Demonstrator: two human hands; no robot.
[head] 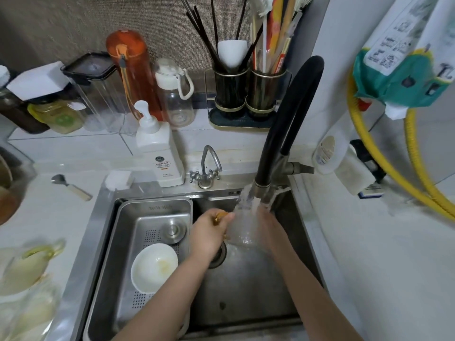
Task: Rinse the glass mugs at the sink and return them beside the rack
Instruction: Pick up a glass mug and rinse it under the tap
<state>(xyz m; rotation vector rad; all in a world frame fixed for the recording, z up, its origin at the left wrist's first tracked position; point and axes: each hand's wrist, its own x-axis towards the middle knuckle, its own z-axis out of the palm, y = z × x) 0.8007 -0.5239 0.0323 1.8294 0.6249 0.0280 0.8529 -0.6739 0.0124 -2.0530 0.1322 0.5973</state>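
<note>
- Right now a clear glass mug (pixel 242 226) is held over the right basin of the steel sink (pixel 246 291), directly under the black-hosed faucet (pixel 288 124), and running water (pixel 247 195) pours onto it.
- The left hand (pixel 209 236) grips the mug's amber-gold handle (pixel 219 217), thumb and fingers curled round it.
- The right hand (pixel 267 227) sits against the far side of the mug, its fingers wrapped behind the glass; blur and water hide exactly how they lie.
- The mug looks tipped toward the spout, though the blur makes the angle uncertain.
- Below the mug, the drain (pixel 220 254) shows partly behind the left wrist.
- In the left part of the sink a steel strainer tray (pixel 157 212) holds a white bowl (pixel 154 267) with a yellowish smear, and a round metal plug (pixel 173 232) lies just above the bowl.
- A small chrome tap (pixel 208 166) stands at the back edge of the sink, with a white pump bottle (pixel 157 148) just left of it.
- On the white counter (pixel 61 217) to the left lie a spoon (pixel 70 187) with a pale handle and, nearer the bottom edge, blurred glassware with a yellowish tint (pixel 29 269).
- Behind, along the wall, stand an orange bottle (pixel 130 70), a clear bottle with a white cap (pixel 174 94), and a dark utensil holder (pixel 248 94) full of chopsticks and brushes.
- A yellow hose (pixel 384 153) curves down the right wall.
</note>
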